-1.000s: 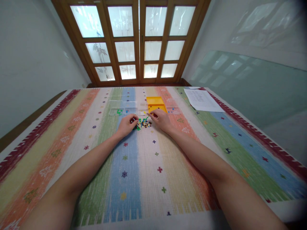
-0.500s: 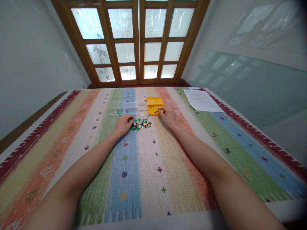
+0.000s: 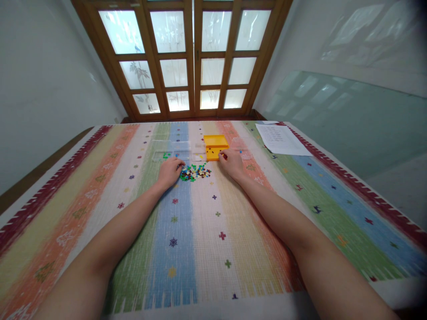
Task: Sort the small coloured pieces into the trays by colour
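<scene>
One pile of pieces, left hand touching, grip unclear; one yellow tray, right hand pinching red piece

— What sort of place is shown?
— A room in a home is suggested. Wooden doors with frosted, bamboo-etched panes are seen beyond the worktop, over which a striped woven cloth is spread.

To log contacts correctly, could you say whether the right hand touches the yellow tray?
Cannot tell. In the head view the right hand is at the yellow tray, by its near corner, too small to show contact.
</scene>
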### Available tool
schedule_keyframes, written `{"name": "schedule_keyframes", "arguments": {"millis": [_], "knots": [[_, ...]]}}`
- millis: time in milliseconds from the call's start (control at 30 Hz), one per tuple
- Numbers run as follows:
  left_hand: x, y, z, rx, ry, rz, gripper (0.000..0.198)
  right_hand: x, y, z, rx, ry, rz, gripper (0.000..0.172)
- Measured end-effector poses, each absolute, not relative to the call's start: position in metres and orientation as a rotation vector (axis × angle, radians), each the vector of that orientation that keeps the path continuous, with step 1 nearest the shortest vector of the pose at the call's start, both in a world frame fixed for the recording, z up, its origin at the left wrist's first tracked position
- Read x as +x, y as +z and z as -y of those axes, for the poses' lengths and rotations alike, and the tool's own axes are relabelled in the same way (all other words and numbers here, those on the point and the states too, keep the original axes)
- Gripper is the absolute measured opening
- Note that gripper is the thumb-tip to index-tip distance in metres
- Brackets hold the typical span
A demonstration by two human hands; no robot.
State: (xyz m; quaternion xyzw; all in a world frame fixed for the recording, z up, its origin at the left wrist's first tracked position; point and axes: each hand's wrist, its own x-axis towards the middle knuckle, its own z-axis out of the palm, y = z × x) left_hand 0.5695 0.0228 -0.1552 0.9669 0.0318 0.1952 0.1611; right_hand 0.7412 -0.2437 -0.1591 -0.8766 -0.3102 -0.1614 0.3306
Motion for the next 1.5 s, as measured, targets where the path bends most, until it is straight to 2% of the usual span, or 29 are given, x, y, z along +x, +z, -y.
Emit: {"name": "schedule_keyframes", "arguments": {"millis": [233,733,1167,1500], "knots": [[0.571,-0.152,-0.027,2.706,0.382,0.144,0.024,0.740,-0.159,0.243,-2.288,-0.399,0.849,0.019],[0.568,-0.145,-0.026,2.607,0.344,0.210,0.017,0.740,-0.165,0.244,-2.233,-0.379,0.925,0.017],[0.575,-0.160,-0.036,2.292,0.525,-0.124,0.018,0.734,-0.163,0.243,-2.159,-0.333,1.017,0.017],[0.580,-0.169,-0.048,2.209,0.593,-0.292,0.029,0.732,-0.163,0.242,-2.130,-0.295,1.076,0.016]]}}
